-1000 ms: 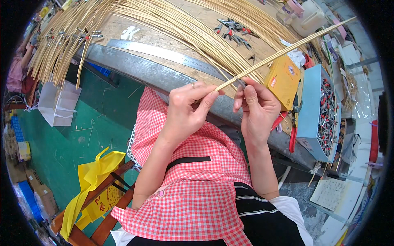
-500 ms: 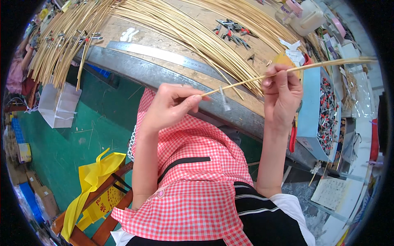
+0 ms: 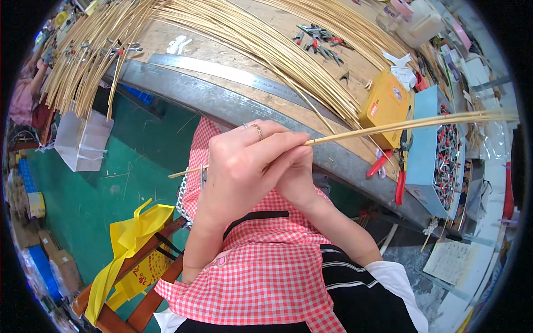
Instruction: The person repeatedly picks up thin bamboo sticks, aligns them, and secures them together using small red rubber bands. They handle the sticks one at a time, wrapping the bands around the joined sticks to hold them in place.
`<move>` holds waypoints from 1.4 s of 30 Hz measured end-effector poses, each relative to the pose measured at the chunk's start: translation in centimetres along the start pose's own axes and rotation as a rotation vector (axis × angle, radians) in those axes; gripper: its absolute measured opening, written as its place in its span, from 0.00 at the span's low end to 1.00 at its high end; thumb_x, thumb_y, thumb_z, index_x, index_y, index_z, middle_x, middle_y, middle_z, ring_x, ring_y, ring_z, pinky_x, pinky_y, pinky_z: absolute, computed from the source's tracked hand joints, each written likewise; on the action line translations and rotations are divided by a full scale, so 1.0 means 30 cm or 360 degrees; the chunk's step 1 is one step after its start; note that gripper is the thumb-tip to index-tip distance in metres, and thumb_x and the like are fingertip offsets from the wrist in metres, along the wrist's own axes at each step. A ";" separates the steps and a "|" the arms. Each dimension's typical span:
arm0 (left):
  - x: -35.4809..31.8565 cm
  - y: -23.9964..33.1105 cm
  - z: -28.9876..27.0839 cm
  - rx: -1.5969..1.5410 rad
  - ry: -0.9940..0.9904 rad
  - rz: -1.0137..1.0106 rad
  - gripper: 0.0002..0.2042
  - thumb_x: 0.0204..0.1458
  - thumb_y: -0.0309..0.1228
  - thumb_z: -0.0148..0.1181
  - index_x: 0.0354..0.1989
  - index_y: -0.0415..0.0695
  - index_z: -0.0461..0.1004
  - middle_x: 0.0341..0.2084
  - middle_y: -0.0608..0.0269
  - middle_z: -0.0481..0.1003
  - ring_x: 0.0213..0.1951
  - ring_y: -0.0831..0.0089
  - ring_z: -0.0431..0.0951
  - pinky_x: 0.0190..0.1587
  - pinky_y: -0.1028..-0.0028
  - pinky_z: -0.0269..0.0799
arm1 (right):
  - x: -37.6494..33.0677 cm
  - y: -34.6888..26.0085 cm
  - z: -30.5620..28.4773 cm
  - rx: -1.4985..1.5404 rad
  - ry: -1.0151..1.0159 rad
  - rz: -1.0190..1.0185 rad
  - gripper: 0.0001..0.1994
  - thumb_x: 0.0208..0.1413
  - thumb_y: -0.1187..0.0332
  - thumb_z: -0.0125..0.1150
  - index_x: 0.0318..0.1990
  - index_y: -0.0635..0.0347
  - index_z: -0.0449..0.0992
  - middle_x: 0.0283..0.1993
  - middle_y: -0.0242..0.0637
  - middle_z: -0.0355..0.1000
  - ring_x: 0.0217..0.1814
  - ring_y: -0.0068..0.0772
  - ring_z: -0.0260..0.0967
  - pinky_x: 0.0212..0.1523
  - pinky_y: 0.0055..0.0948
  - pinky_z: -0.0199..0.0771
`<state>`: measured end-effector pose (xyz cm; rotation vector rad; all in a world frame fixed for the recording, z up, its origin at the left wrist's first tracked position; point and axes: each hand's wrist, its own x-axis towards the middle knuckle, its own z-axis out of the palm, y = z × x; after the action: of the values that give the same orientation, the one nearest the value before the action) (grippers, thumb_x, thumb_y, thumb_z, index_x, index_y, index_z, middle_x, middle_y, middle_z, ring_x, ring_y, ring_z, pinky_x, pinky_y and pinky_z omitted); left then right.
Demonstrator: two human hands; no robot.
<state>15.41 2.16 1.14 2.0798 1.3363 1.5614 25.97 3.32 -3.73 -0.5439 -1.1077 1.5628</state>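
Observation:
Both my hands meet over my lap at a few long, thin bamboo-like strips (image 3: 377, 130). My left hand (image 3: 239, 161) is closed around them, thumb and fingers pinched together. Partly behind it, my right hand (image 3: 297, 177) is also closed at the same spot; most of its fingers are hidden. Toward the right the strips run out over the bench edge and a blue box. A short end (image 3: 180, 174) sticks out to the left of my left hand, with a small greyish piece (image 3: 204, 176) beside it that I cannot make out.
Many loose strips (image 3: 261, 44) lie across the bench beyond a steel ruler (image 3: 222, 71). To the right are a yellow box (image 3: 383, 100), red-handled pliers (image 3: 401, 183) and a blue box (image 3: 425, 144) of small clips. A yellow bag (image 3: 125, 238) hangs on a wooden chair.
My right hand has come left and down to join my left hand. The strips now extend past my left hand on its left side. The yellow box and pliers are uncovered.

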 end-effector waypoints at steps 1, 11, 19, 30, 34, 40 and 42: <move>-0.006 -0.003 0.005 0.0001 0.0008 -0.0002 0.10 0.36 0.22 0.67 0.31 0.39 0.80 0.24 0.58 0.78 0.27 0.67 0.78 0.29 0.75 0.73 | -0.002 0.003 -0.006 -0.0042 -0.0050 0.0036 0.05 0.53 0.80 0.57 0.37 0.67 0.76 0.33 0.32 0.73 0.36 0.22 0.69 0.36 0.21 0.72; -0.011 -0.042 0.002 0.0124 0.0003 0.0008 0.07 0.38 0.21 0.67 0.28 0.40 0.78 0.21 0.59 0.76 0.23 0.68 0.77 0.25 0.75 0.70 | 0.047 -0.258 -0.186 -0.0621 0.0017 -0.0161 0.12 0.52 0.81 0.58 0.45 0.71 0.74 0.38 0.39 0.73 0.29 0.21 0.69 0.28 0.20 0.74; -0.010 -0.061 0.017 -0.0032 -0.0198 -0.0095 0.07 0.40 0.20 0.66 0.29 0.39 0.79 0.22 0.58 0.76 0.23 0.70 0.77 0.24 0.75 0.71 | 0.052 -0.285 -0.208 -0.0315 0.0223 -0.0250 0.05 0.53 0.79 0.58 0.35 0.73 0.76 0.24 0.42 0.72 0.18 0.23 0.65 0.19 0.20 0.70; -0.004 -0.070 0.012 -0.1181 -0.0551 -0.0823 0.06 0.51 0.23 0.58 0.30 0.31 0.78 0.20 0.60 0.75 0.19 0.80 0.70 0.21 0.81 0.63 | 0.074 -0.269 -0.182 -0.0628 -0.0380 -0.0250 0.06 0.48 0.85 0.59 0.34 0.72 0.77 0.29 0.42 0.74 0.24 0.23 0.69 0.24 0.19 0.68; -0.016 -0.078 0.019 -0.1037 -0.0263 -0.0724 0.05 0.50 0.22 0.59 0.29 0.31 0.78 0.18 0.62 0.74 0.19 0.82 0.68 0.21 0.82 0.61 | 0.146 -0.319 -0.214 -0.0975 -0.0300 -0.0027 0.07 0.49 0.81 0.57 0.36 0.70 0.77 0.31 0.41 0.74 0.28 0.26 0.70 0.28 0.22 0.70; -0.013 -0.121 0.011 -0.0478 0.0022 -0.0565 0.04 0.50 0.22 0.60 0.30 0.34 0.79 0.17 0.64 0.73 0.19 0.82 0.69 0.21 0.82 0.61 | 0.428 -0.270 -0.431 -0.2811 -0.0022 -0.0212 0.11 0.51 0.69 0.58 0.31 0.72 0.73 0.30 0.52 0.72 0.33 0.48 0.71 0.36 0.38 0.69; -0.005 -0.119 0.008 -0.0404 0.0011 -0.0546 0.03 0.49 0.21 0.60 0.30 0.35 0.79 0.16 0.64 0.73 0.19 0.82 0.69 0.21 0.81 0.61 | 0.477 -0.217 -0.509 -0.3084 -0.0099 -0.0316 0.11 0.51 0.69 0.57 0.27 0.72 0.70 0.29 0.55 0.69 0.34 0.55 0.69 0.36 0.41 0.68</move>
<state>13.73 4.14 -1.33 1.6006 1.3321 1.4981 37.26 22.04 -2.17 -1.4839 -2.3928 -0.1541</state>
